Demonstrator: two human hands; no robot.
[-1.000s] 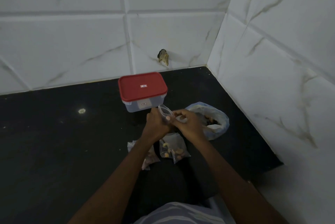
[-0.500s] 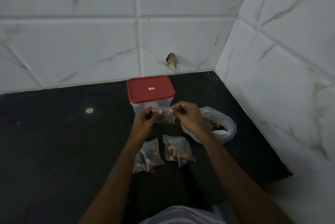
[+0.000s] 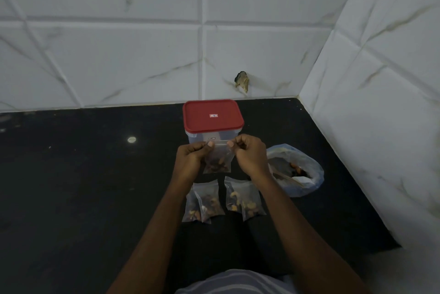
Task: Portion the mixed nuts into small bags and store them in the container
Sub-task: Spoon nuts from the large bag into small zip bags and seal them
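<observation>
Small clear bag [image 3: 217, 159] hangs upright, brown mixed nuts [image 3: 216, 165] filling its bottom.

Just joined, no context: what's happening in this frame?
A person is bagging mixed nuts. The left hand and right hand pinch the top edge of a small bag of nuts in front of the container, red lid on. Filled bags lie on the counter below; the big nut bag sits open at right.

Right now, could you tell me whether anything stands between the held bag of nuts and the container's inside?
Yes: the red lid sits on the container, just behind the bag pinched at its top by the left hand and right hand. Nothing else visible lies between them.
</observation>
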